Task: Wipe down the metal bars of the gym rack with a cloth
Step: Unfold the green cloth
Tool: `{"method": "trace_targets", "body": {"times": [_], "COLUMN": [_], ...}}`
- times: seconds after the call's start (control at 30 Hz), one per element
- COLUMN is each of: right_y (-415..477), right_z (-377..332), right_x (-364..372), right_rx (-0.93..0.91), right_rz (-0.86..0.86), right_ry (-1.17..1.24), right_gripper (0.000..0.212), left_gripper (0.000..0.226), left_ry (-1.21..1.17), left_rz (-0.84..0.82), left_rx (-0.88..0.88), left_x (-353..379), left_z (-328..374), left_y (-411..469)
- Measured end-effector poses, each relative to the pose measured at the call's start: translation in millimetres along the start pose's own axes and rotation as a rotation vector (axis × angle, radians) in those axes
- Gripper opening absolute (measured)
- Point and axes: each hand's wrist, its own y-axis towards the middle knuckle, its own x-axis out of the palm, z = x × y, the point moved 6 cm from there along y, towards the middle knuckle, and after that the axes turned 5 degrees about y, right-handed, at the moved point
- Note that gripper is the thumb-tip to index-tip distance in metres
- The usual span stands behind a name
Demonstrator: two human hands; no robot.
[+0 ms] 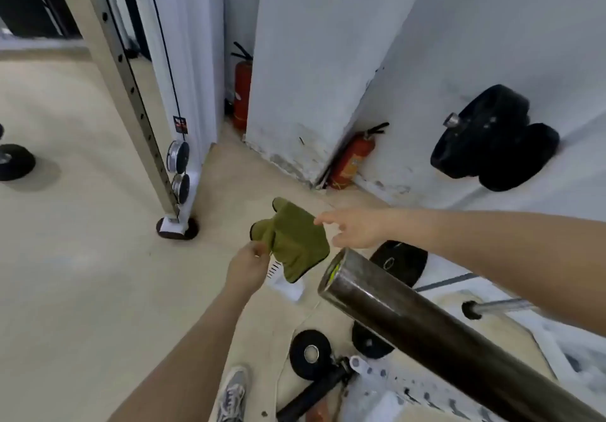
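An olive-green cloth [295, 241] with a dark edge hangs in the air between my hands, just past the end of a thick steel bar sleeve [410, 320] that runs from the lower right toward the centre. My left hand [249, 266] pinches the cloth's lower left edge. My right hand [354, 228] reaches in from the right, its fingertips pinching the cloth's upper right edge. The cloth is apart from the bar. A white rack upright [131, 94] with a row of holes stands at the left.
Black weight plates [495, 136] lean on the white wall at right. Two red fire extinguishers [352, 156] stand by the pillar. Small plates [310, 353], a thin chrome bar [505, 305] and a black plate [398, 261] lie on the floor below. My shoe [232, 392] shows at the bottom.
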Motion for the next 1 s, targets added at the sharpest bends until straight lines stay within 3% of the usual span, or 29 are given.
{"method": "trace_targets", "body": {"times": [0.07, 0.27, 0.43, 0.53, 0.67, 0.77, 0.9, 1.0], "right_y": [17.8, 63.3, 72.1, 72.0, 72.3, 67.5, 55.7, 27.5], "right_z": [1.9, 22.6, 23.4, 12.3, -0.5, -5.1, 9.7, 12.4], "right_x": [-3.5, 1.8, 11.5, 4.7, -7.7, -19.4, -31.6, -46.6], "right_rx": [0.055, 0.189, 0.241, 0.204, 0.135, 0.045, 0.01, 0.093], "right_rz": [-0.06, -0.108, -0.088, -0.028, 0.103, 0.258, 0.433, 0.451], "right_ry": [0.084, 0.335, 0.521, 0.577, 0.483, 0.477, 0.403, 0.202], "right_gripper": [0.06, 0.07, 0.075, 0.084, 0.096, 0.085, 0.035, 0.026], "left_gripper": [0.015, 0.054, 0.029, 0.043, 0.047, 0.037, 0.034, 0.041], "left_ry": [-0.033, 0.225, 0.29, 0.295, 0.214, 0.178, 0.104, 0.089], "left_rz": [-0.003, -0.104, -0.023, 0.123, 0.085, 0.086, 0.152, 0.098], "left_rx": [0.023, 0.005, 0.003, 0.188, 0.474, 0.688, 0.903, 0.883], "left_x": [6.4, 50.5, 23.9, -3.6, -13.9, -17.8, -29.7, -40.6], "left_z": [-4.2, -35.2, -5.7, 26.7, 91.5, 131.1, 157.1, 165.0], "left_y": [33.6, 118.7, 104.8, 83.9, 55.5, 40.3, 11.7, 0.4]}}
